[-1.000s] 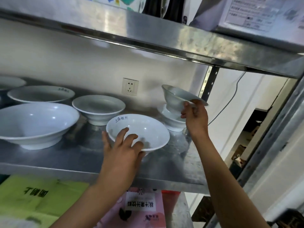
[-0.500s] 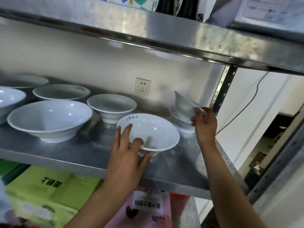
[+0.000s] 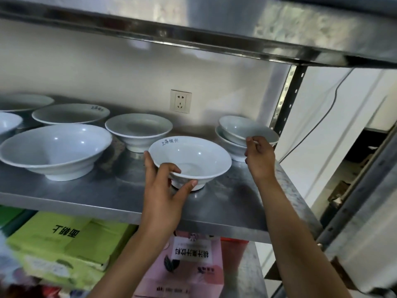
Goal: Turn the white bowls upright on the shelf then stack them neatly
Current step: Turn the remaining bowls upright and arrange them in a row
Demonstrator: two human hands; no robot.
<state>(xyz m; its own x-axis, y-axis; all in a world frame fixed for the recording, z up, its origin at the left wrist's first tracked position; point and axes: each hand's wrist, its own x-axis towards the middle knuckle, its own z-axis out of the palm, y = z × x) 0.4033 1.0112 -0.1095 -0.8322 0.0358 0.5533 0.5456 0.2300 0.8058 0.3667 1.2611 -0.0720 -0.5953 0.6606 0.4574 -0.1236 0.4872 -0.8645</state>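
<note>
Several white bowls stand upright on the steel shelf (image 3: pixel 103 190). My left hand (image 3: pixel 165 186) grips the near rim and foot of the front middle bowl (image 3: pixel 193 155), which rests on the shelf. At the back right, a small bowl (image 3: pixel 240 127) lies nested, slightly tilted, in another bowl (image 3: pixel 231 147). My right hand (image 3: pixel 260 155) pinches the top bowl's near rim. A large bowl (image 3: pixel 55 147) sits at the front left and a medium bowl (image 3: pixel 138 127) behind the middle one.
More shallow bowls (image 3: pixel 71 112) stand along the back left. A wall socket (image 3: pixel 180 101) is behind the shelf, an upper shelf (image 3: pixel 214 24) close overhead, a slotted post (image 3: pixel 287 93) at the right. Green boxes (image 3: pixel 64 239) and a pink package (image 3: pixel 193 259) lie below.
My right hand has lowered the small bowl from the air into the bowl at the back right. My left hand has stayed on the middle bowl's rim.
</note>
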